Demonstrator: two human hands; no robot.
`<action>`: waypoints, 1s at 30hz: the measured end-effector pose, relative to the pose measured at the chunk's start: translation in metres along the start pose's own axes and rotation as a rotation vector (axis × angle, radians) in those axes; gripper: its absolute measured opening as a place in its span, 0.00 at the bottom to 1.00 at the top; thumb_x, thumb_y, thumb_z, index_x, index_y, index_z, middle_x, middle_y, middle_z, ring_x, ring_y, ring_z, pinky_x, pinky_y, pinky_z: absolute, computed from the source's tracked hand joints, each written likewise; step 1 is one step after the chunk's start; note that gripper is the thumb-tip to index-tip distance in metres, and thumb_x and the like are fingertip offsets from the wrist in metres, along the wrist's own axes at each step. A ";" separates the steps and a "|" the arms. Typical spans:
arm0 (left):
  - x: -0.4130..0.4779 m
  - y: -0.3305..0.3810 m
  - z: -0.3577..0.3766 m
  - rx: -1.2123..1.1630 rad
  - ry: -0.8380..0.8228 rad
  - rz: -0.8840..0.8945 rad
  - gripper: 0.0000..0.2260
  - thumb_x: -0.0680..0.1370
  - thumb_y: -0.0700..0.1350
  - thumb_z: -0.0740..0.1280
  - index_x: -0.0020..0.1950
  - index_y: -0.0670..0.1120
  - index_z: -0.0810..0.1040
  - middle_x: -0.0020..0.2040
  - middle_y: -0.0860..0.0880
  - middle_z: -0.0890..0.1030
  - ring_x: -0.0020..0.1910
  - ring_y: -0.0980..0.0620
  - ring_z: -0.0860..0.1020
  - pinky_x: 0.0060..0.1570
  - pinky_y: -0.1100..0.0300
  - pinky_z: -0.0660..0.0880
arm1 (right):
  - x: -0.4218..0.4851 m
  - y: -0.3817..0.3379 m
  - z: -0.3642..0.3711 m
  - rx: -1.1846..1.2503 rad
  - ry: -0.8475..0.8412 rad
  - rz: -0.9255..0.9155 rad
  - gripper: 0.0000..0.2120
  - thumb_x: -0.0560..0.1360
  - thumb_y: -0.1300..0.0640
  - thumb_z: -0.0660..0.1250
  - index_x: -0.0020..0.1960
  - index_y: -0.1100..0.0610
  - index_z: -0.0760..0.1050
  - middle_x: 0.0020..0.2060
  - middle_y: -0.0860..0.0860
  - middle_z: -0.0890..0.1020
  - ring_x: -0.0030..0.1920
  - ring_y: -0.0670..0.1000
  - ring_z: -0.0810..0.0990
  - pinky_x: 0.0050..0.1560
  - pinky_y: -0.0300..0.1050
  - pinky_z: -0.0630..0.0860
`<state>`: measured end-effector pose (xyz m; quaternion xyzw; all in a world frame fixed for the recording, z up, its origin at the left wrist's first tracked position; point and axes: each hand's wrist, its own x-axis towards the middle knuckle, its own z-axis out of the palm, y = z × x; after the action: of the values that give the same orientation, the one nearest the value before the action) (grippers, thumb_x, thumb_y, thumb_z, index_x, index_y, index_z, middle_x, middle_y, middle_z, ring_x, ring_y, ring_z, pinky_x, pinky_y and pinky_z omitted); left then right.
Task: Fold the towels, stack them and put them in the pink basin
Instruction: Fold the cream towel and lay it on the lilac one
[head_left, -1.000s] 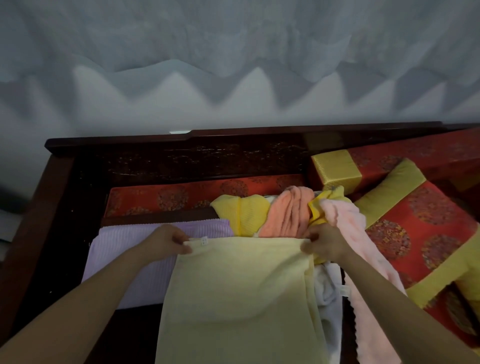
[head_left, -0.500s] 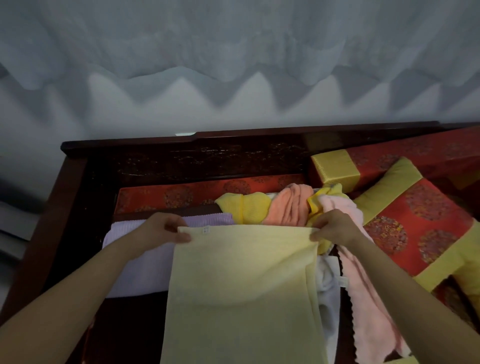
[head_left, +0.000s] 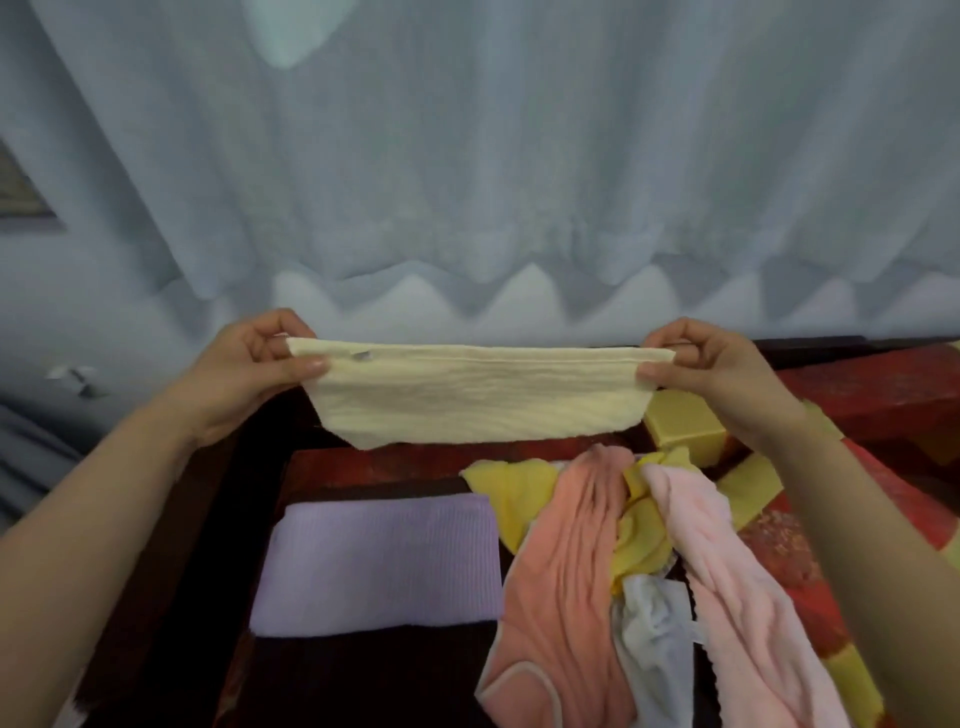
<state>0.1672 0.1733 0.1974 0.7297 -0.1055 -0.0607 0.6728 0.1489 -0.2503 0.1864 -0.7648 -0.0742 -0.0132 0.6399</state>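
Observation:
I hold a pale yellow towel (head_left: 478, 397) stretched in the air above the wooden seat. My left hand (head_left: 249, 369) pinches its left top corner and my right hand (head_left: 711, 374) pinches its right top corner. The towel hangs short, as if doubled over. Below it a folded lilac towel (head_left: 379, 564) lies flat on the dark seat. To its right is a loose heap: a salmon towel (head_left: 561, 582), a bright yellow towel (head_left: 511, 493), a light pink towel (head_left: 743, 597) and a white cloth (head_left: 654, 634). No pink basin is in view.
A dark wooden bench frame (head_left: 171, 545) surrounds the seat. Red and gold cushions (head_left: 779, 540) lie at the right, with a gold block (head_left: 680, 423) behind the heap. A pale curtain (head_left: 467, 182) hangs behind.
Both hands have lifted the pale yellow towel off the seat into the air, uncovering the lilac towel and the heap. The camera has tilted upward.

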 end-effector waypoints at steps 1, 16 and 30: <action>-0.009 0.005 0.001 0.057 0.011 0.009 0.18 0.55 0.53 0.82 0.35 0.49 0.78 0.32 0.51 0.84 0.32 0.60 0.80 0.36 0.72 0.77 | -0.004 -0.004 0.001 -0.042 -0.020 -0.022 0.10 0.67 0.69 0.72 0.47 0.63 0.77 0.28 0.48 0.83 0.31 0.41 0.80 0.38 0.31 0.77; -0.161 -0.127 0.011 0.246 0.034 -0.288 0.02 0.71 0.34 0.71 0.43 0.38 0.80 0.34 0.48 0.82 0.35 0.56 0.79 0.35 0.71 0.74 | -0.108 0.121 0.057 -0.399 -0.216 0.184 0.19 0.62 0.45 0.78 0.36 0.60 0.78 0.32 0.56 0.80 0.35 0.55 0.78 0.41 0.52 0.74; -0.129 -0.051 -0.022 -0.044 0.100 -0.027 0.05 0.65 0.40 0.73 0.35 0.50 0.81 0.35 0.47 0.84 0.33 0.58 0.81 0.35 0.70 0.78 | -0.085 0.011 0.050 0.047 -0.175 0.069 0.08 0.63 0.69 0.73 0.38 0.68 0.75 0.31 0.50 0.82 0.32 0.45 0.79 0.34 0.33 0.75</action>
<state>0.0506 0.2289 0.1416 0.7182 -0.0606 -0.0357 0.6922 0.0628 -0.2117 0.1572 -0.7497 -0.1037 0.0775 0.6490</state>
